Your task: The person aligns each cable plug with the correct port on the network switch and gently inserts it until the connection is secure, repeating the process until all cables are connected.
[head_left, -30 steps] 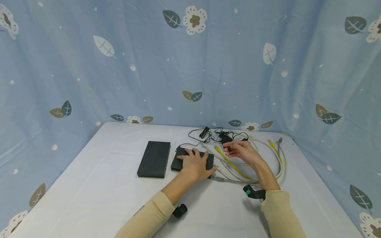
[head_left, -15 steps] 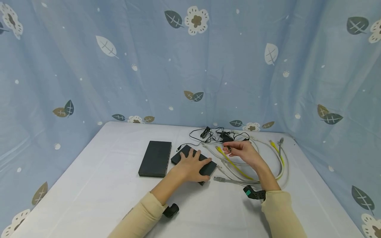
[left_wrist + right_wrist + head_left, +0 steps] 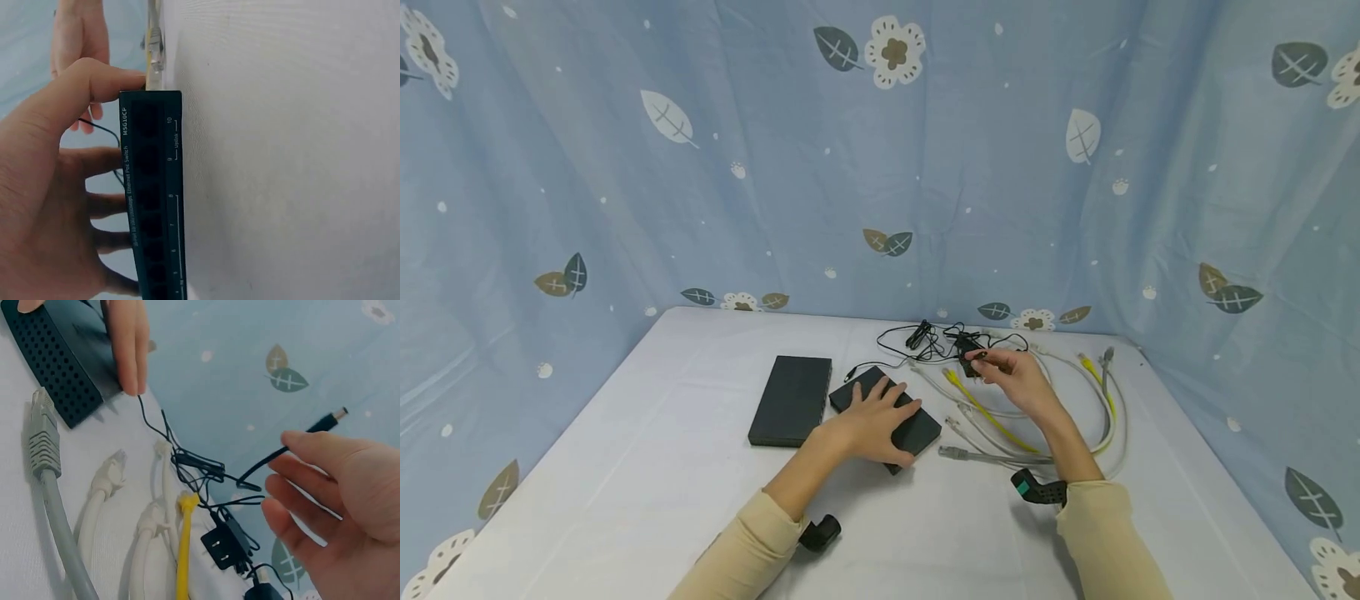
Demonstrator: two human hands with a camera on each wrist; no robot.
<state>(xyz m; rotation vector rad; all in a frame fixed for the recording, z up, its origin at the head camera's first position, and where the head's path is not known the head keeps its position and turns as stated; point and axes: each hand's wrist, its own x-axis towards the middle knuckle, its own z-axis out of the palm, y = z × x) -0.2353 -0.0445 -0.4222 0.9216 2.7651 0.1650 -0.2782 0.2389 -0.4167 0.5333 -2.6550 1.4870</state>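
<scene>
My left hand [image 3: 865, 425] lies spread over a black Ethernet switch [image 3: 917, 432], its fingers on the top and its thumb at one end. In the left wrist view, the switch's row of ports [image 3: 150, 200] faces the camera, with printed numbers beside them. My right hand [image 3: 1017, 379] pinches the thin black cord of a power adapter just behind its barrel plug [image 3: 325, 422], and the metal tip points away from the fingers. Behind that hand sits the black power adapter [image 3: 225, 547], among tangled thin cord. A second cord's plug [image 3: 851, 374] lies beside the switch's far corner.
Another flat black box [image 3: 791, 400] rests left of the switch. Several network cables curve on the right, among them a yellow one [image 3: 985, 410] and a grey one whose connector [image 3: 953, 452] lies near the switch. A blue patterned curtain [image 3: 760, 167] hangs behind the white table [image 3: 647, 467].
The switch has turned clockwise under my left hand, which has shifted left and nearer the body. My right hand has lifted slightly with the plug.
</scene>
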